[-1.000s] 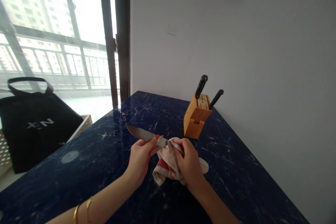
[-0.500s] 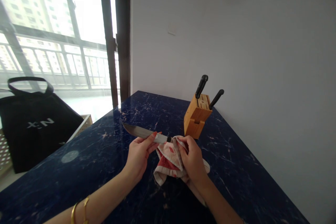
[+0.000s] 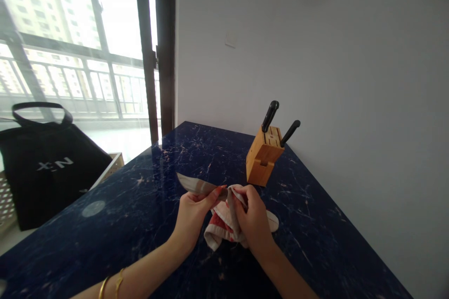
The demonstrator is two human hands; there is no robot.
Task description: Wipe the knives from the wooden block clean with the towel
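Observation:
My left hand (image 3: 192,215) pinches the steel blade of a kitchen knife (image 3: 193,183), whose tip points left over the table. My right hand (image 3: 253,217) is closed round a red and white cloth (image 3: 220,227) that wraps the knife's handle end, which is hidden. Both hands hover just above the dark blue marble table (image 3: 140,215). Behind them stands a wooden knife block (image 3: 262,160) with two black-handled knives in it.
A black tote bag (image 3: 45,168) stands on a white crate to the left of the table. A large window fills the left side. A plain white wall runs along the right edge of the table.
The knife slid left out of the cloth, then came back to the right, and its blade has turned flatter toward me. Both hands have kept their hold.

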